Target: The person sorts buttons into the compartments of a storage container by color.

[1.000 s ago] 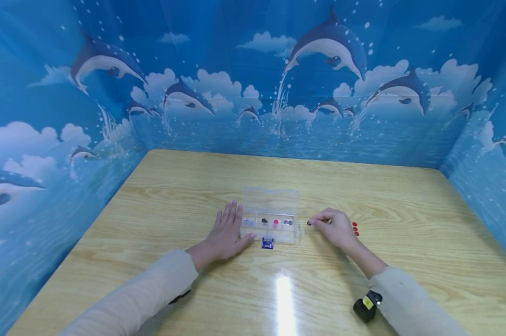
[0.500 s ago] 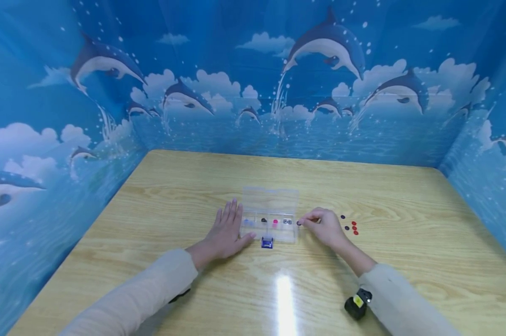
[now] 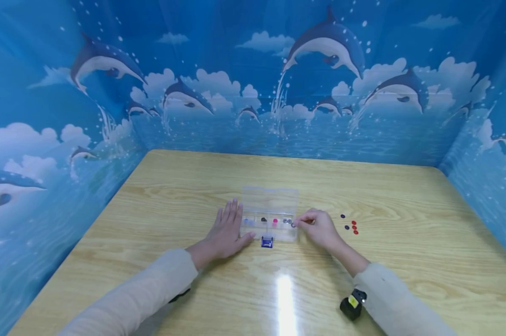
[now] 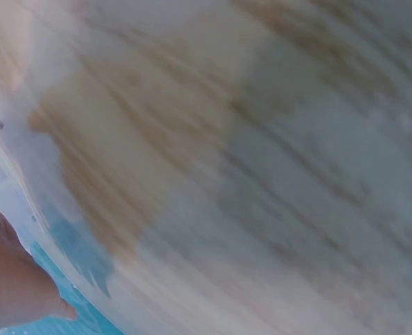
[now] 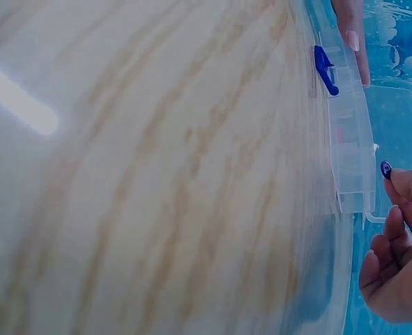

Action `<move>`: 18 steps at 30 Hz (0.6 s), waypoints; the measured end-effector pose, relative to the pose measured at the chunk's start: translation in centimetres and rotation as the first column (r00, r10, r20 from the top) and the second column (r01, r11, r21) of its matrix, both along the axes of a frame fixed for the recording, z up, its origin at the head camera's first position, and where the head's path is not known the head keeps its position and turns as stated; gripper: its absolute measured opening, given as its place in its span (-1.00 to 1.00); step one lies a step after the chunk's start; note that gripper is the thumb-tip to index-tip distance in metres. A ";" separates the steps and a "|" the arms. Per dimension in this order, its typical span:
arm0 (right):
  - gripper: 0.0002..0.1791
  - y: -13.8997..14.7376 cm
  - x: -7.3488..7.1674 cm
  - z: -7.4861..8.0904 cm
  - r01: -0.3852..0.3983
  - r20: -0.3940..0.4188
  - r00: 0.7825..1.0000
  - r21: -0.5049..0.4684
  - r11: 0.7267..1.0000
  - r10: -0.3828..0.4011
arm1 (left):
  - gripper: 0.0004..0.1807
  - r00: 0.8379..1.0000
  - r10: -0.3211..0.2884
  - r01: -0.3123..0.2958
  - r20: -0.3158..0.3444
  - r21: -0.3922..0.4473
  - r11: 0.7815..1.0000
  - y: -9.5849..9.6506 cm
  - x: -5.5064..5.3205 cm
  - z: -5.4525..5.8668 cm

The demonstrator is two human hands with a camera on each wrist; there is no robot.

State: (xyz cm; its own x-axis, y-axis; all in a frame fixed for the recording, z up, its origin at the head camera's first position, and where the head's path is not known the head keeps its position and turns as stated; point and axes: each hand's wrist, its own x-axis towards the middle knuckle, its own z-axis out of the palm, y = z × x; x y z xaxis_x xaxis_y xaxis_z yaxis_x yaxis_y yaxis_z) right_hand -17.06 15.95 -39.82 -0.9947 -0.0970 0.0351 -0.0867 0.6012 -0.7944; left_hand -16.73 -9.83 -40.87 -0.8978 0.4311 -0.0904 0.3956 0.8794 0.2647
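A clear plastic compartment box [image 3: 259, 232] stands on the table with its lid raised at the back and a blue latch [image 3: 267, 242] at the front. Small buttons lie in its back row: pale blue, black, pink [image 3: 275, 221] and dark grey [image 3: 287, 221]. My right hand [image 3: 320, 228] pinches a dark blue button [image 5: 386, 169] between thumb and fingertips, over the box's right end. The left hand [image 3: 224, 235] lies flat with fingers straight, its fingertips and thumb at the box's left side. In the left wrist view, only part of that hand [image 4: 17, 279] shows.
Right of the right hand, two dark buttons [image 3: 347, 227] and several red buttons [image 3: 354, 227] lie on the wooden table [image 3: 186, 186]. A blue curtain [image 3: 236, 70] printed with dolphins surrounds the table's back and sides.
My right hand has moved left with the dark button, from beside the box to over its right end. Two loose dark buttons came into sight behind it. The left hand stays put.
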 end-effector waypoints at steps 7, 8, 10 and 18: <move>-0.92 -0.3 -0.1 -0.3 -0.013 0.006 1.000 -0.014 1.000 0.013 | -0.09 1.000 0.004 -0.004 0.001 -0.001 1.000 0.0 0.1 0.1; -0.91 -0.3 -0.1 -0.3 -0.014 0.009 1.000 -0.014 1.000 0.015 | -0.09 1.000 0.004 -0.004 0.002 0.001 1.000 0.0 0.1 0.1; -0.91 -0.3 -0.1 -0.3 -0.017 0.015 1.000 -0.016 1.000 0.017 | -0.09 1.000 0.002 -0.002 0.002 0.001 1.000 0.0 0.2 0.2; -0.89 -0.4 0.1 -0.5 -0.020 0.036 0.999 -0.021 1.000 0.021 | -0.11 1.000 -0.002 0.002 -0.015 0.000 1.000 0.1 0.6 0.2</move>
State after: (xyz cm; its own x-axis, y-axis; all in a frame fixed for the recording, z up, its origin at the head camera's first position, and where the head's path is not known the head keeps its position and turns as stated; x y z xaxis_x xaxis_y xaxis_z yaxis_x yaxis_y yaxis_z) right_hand -16.95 15.50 -40.33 -0.9931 -0.1169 0.0018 -0.0701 0.5828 -0.8096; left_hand -16.18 -9.75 -40.65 -0.8981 0.4330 -0.0766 0.4015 0.8786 0.2585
